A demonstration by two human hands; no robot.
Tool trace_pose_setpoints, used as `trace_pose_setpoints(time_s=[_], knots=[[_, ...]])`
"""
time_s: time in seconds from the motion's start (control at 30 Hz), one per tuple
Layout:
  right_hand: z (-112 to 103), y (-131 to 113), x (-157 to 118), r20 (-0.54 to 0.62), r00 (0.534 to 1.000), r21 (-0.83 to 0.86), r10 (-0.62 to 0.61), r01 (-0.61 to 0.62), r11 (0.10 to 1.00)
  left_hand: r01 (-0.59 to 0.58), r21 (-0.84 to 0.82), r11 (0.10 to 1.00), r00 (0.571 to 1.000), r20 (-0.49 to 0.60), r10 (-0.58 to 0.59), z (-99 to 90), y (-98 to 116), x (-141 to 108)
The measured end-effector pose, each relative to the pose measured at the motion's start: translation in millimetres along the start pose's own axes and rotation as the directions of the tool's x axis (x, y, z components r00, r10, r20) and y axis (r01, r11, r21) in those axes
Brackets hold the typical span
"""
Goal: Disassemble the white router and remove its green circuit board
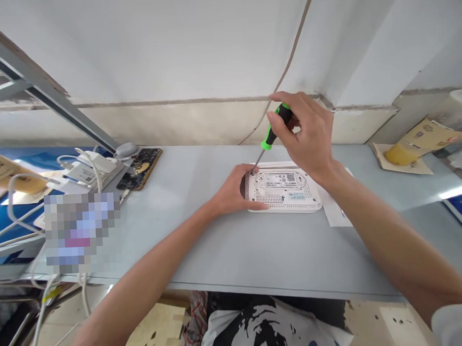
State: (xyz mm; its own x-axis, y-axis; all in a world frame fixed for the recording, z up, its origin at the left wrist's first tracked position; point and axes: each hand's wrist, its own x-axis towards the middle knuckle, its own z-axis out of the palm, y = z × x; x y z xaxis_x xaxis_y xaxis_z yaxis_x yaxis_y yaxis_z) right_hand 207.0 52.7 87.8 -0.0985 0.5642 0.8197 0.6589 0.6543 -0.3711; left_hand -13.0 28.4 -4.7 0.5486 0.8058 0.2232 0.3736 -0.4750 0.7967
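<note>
A white perforated plastic device [312, 197], with a printed label and QR code on its upward face, lies flat on the grey table. My left hand [232, 193] grips its left end, thumb along the near edge and fingers at the far corner. In my right hand [309, 134] is a screwdriver [270, 138] with a green and black handle. It is held at a tilt, its metal shaft reaching down to the device's far left corner, beside my left fingertips. Whether the tip sits in a screw is too small to tell.
White paper [334, 212] lies partly under my right forearm. A phone [141, 169], white chargers [87, 171] and tangled cables are at the left. A cup of yellow drink [402, 153] stands on a napkin at the right. The wall [175, 124] borders the table's [173, 247] back edge.
</note>
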Motion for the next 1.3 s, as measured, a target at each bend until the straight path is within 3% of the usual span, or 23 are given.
trace_pose_setpoints(time_s=[0.17,0.4,0.53,0.7,0.77,0.87,0.93,1.13,1.3], knots=[[2.5,4.4,0.1,0.086,0.996,0.053,0.007,-0.012,0.999,0.007,0.005,1.000,1.000,0.003,-0.007,0.6,-2.7,1.3],[12.2,-11.0,-7.7,0.113,0.994,0.173,-0.011,-0.008,0.985,0.044,0.017,0.999,0.999,0.012,-0.044,1.1,0.2,1.4],[20.4,-14.3,-11.1,0.044,0.998,0.195,-0.039,0.030,0.980,0.074,0.044,0.996,0.997,0.000,-0.074,3.7,2.9,1.7],[22.5,-17.4,-12.0,-0.031,0.998,0.202,0.048,-0.040,0.979,0.076,0.010,0.997,0.997,-0.004,-0.076,4.6,3.6,2.5],[18.1,-16.7,-9.5,0.037,0.999,0.347,0.039,-0.049,0.937,0.096,-0.002,0.995,0.995,0.011,-0.096,3.4,3.8,2.7],[10.5,-8.4,-5.0,0.225,0.974,0.609,-0.040,-0.109,0.786,0.092,-0.003,0.996,0.996,0.023,-0.091,1.7,4.8,2.7],[9.0,-0.2,-4.0,0.268,0.963,0.660,-0.039,-0.154,0.735,0.078,0.010,0.997,0.997,0.025,-0.078,1.4,5.7,3.0],[18.0,1.8,-5.8,0.136,0.989,0.465,0.054,-0.112,0.878,0.113,0.064,0.992,0.993,0.015,-0.114,3.0,6.4,6.3],[7.4,-14.7,-4.8,0.265,0.963,0.525,-0.046,-0.104,0.845,0.106,0.053,0.993,0.994,0.010,-0.107,5.3,6.3,7.2]])
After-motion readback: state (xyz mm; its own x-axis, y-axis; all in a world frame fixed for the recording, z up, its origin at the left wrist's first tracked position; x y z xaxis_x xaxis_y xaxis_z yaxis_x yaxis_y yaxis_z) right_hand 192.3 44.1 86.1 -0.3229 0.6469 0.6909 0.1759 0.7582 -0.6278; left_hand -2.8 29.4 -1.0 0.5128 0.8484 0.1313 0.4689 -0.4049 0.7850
